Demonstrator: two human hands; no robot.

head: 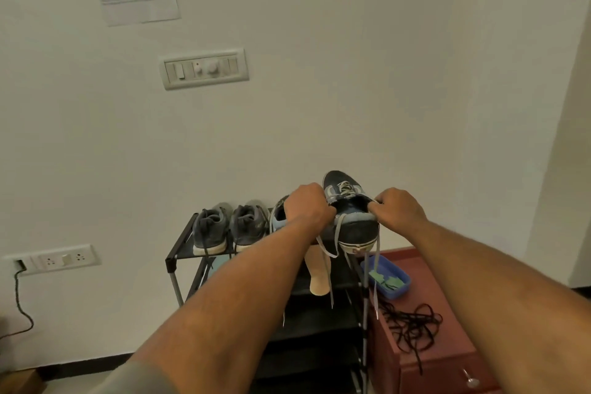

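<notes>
Though its red heel label is unreadable, the dark blue canvas sneaker is gripped by left hand and right hand.

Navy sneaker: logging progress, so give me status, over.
Left hand and right hand grip navy sneaker at its opening. Sneaker tilted toe-up at shoe rack's right end, laces hanging loose. Second navy shoe beside left hand.

One view, from a camera worn on my head. It faces forward and a little down along both forearms toward a white wall and the black shoe rack against it. Wide-angle lens, so the edges bow. My left hand and right hand sit below centre at arm's reach, on the navy sneaker.
</notes>
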